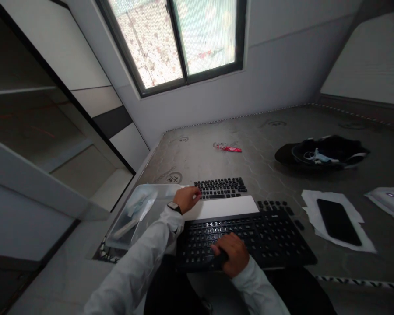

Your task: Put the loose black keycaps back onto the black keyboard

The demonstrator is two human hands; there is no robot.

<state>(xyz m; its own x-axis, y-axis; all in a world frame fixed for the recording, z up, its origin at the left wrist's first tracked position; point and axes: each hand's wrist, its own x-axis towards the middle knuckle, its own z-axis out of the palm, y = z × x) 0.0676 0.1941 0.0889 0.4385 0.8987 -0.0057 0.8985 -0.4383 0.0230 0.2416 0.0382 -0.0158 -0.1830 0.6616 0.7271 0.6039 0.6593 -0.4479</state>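
A black keyboard (269,238) lies slightly tilted across my lap, its keycaps off and the key sockets showing. My right hand (234,254) is closed over its lower part, round a small black object (220,258) whose kind I cannot make out. Beyond the keyboard, my left hand (188,199) reaches to the left end of rows of loose black keycaps (219,187). Its fingers are curled together, and whatever is in them is hidden. Between the keyboard and the rows lies a white strip (228,208). More loose keycaps (274,204) sit to its right.
A clear plastic box (124,236) with a bag in it stands left of my left arm. On the right, a black phone (338,221) lies on white paper (310,199). Farther back are a dark cap (292,153) and a red packet (231,149) on the grey mattress (197,157).
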